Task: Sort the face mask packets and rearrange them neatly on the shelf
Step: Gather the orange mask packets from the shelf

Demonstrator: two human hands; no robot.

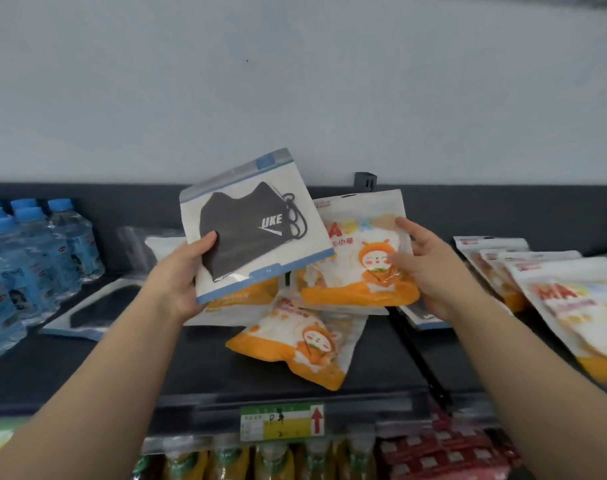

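Head view: above the dark shelf (156,368), the left hand (184,275) gripped a flat white-and-blue plastic packet (260,230) holding a black mask; the right hand (430,268) gripped an orange-and-white cartoon mask packet (357,271).

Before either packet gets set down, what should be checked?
1. Left hand grip on the black mask packet: ok, thumb on the front, packet raised off the shelf.
2. Right hand grip on the orange packet: ok, held at its right side.
3. Spot for black: ok, a flat black packet lies beside the water bottles.
4. Spot for orange: ok, an overlapped orange row sits at the right.
5. Middle sorted: not ok, a loose orange packet lies askew.
6. Packets hidden behind the held ones: cannot tell.
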